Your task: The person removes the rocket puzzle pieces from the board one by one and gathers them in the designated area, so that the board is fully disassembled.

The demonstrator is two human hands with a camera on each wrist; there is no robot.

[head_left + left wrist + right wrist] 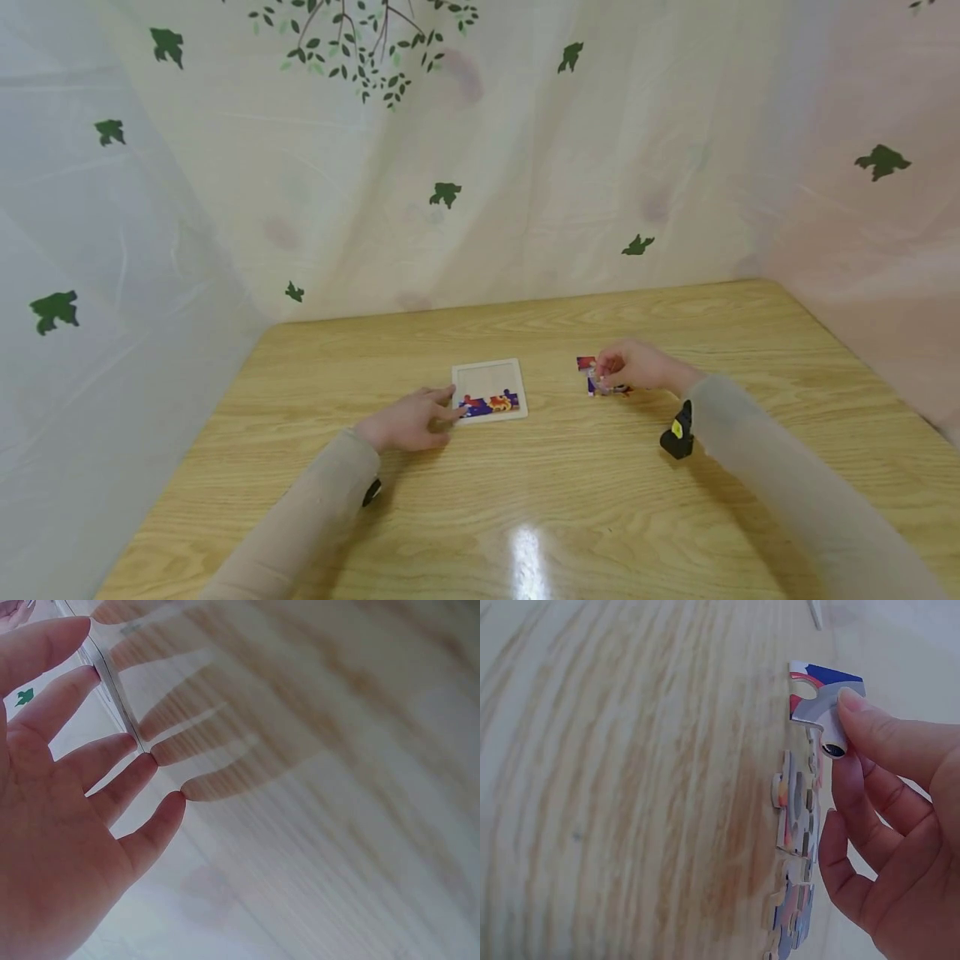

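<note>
A white puzzle tray (524, 392) lies on the table, its lower part filled with joined, colourful puzzle pieces (491, 405). At its left edge rests my left hand (411, 419), fingers spread; in the left wrist view the fingertips (91, 673) touch the tray's side and the table. My right hand (639, 367) pinches a grey, blue and red puzzle piece (821, 701) between thumb and fingers, lifted just above the table. Below that hand several loose puzzle pieces (791, 817) lie close together, partly hidden by the hand in the head view.
The wooden table (480, 483) reaches back to a pale curtain (600, 183) printed with green leaves, which also hangs at both sides. A black wrist camera (677, 433) hangs under the right sleeve.
</note>
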